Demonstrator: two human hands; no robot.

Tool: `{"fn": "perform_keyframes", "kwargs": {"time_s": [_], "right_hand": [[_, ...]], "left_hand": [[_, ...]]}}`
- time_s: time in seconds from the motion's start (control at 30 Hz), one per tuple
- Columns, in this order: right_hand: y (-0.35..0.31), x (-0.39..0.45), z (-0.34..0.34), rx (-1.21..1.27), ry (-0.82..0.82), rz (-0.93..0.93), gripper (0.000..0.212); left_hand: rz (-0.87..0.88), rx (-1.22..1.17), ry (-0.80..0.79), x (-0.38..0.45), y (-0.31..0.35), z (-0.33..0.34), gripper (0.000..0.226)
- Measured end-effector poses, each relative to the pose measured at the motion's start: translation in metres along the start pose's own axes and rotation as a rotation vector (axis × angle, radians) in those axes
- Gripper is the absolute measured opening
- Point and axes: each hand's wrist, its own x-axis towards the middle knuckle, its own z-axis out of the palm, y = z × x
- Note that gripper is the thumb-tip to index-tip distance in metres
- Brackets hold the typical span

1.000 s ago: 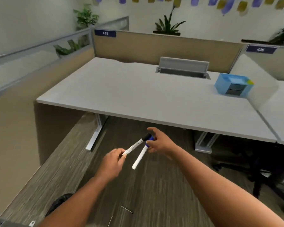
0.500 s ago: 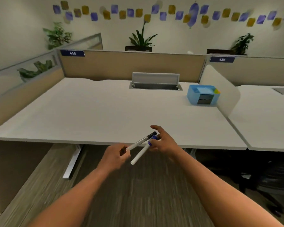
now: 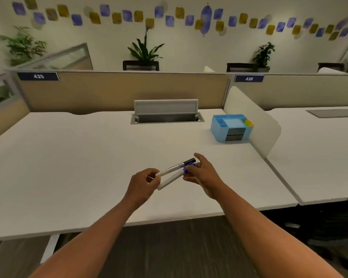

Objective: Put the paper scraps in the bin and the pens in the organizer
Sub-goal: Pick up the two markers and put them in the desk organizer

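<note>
Left hand [image 3: 144,184] pinches the black-capped pen [image 3: 176,167] (tail end); right hand [image 3: 204,175] pinches the blue-capped pen [image 3: 174,177].

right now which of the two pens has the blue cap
The blue-capped pen is the lower one, its cap pinched in the right hand. The black-capped pen lies above it, its white end held by the left hand.

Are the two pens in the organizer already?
No, out. Both pens are held between the left hand and right hand, apart from the blue organizer.

bare desk [image 3: 78,167] ahead, white divider [image 3: 255,125] just right of organizer [image 3: 219,131]
</note>
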Motion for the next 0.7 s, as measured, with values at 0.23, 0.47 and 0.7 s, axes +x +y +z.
{"fn": "perform_keyframes", "kwargs": {"time_s": [0.23, 0.47, 0.7], "right_hand": [[-0.006, 0.054, -0.032, 0.076, 0.040, 0.008, 0.032], [-0.015, 0.127, -0.078, 0.118, -0.022, 0.041, 0.028], [-0.032, 0.200, -0.136, 0.042, -0.066, 0.051, 0.029]], "left_hand": [[-0.123, -0.227, -0.082, 0.068, 0.001, 0.024, 0.008], [-0.271, -0.499, -0.124, 0.132, 0.016, 0.061, 0.025], [-0.387, -0.581, -0.051, 0.209, 0.031, 0.115, 0.021]]}}
